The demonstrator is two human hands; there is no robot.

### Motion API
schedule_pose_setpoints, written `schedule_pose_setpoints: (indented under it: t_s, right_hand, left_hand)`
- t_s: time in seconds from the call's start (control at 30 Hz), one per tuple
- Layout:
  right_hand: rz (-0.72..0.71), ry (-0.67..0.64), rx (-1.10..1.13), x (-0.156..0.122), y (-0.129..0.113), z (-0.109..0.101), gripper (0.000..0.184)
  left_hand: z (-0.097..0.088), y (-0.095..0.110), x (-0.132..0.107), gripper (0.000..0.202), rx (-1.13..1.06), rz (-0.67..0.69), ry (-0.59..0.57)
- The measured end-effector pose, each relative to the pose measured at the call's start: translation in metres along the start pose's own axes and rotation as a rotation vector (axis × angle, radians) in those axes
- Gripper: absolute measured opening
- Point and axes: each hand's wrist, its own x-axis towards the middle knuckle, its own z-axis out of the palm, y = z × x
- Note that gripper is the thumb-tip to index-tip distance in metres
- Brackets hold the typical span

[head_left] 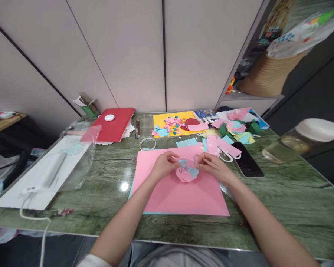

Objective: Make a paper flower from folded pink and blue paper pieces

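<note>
A folded pink and light-blue origami piece [187,171], roughly round, is held just over a large pink paper sheet [180,198]. My left hand [167,164] pinches its left edge between thumb and fingers. On the opposite side, my right hand [211,165] grips the right edge with bent fingers. Light-blue paper shows from under the pink sheet along its left and lower edges. White-handled scissors [226,155] lie just beyond my right hand, partly covered by pink paper strips [212,144].
A black phone [247,161] and a lidded bottle [285,146] are on the right. Behind stand a yellow sheet [159,120] with small folded pieces and several paper flowers [235,126]. Leftward are a red folder [114,124], a white cable ring [147,144] and a white power strip [33,190].
</note>
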Motion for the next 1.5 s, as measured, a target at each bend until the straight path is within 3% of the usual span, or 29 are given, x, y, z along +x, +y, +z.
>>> schedule_pose_setpoints:
  t_s: [0.17,0.67,0.83,1.07,1.5]
  right_hand:
    - [0.051,-0.071,0.029,-0.001,-0.001,0.0,0.022]
    - [0.073,0.002,0.185,-0.002,-0.009,0.003,0.023]
    - [0.054,0.114,0.068,0.0,-0.006,0.003,0.024]
    - [0.051,0.169,-0.01,0.001,0.002,0.006,0.025]
    - [0.04,0.222,-0.108,0.003,0.012,0.011,0.024]
  left_hand:
    - [-0.001,0.0,0.001,0.028,-0.079,-0.007,-0.006]
    - [-0.003,-0.002,0.002,0.034,-0.267,-0.056,-0.038]
    - [-0.003,0.0,0.002,0.031,-0.171,-0.037,0.037]
    - [0.001,0.001,-0.003,0.018,0.064,0.06,0.147]
    - [0.004,0.009,-0.009,0.01,0.24,0.079,0.18]
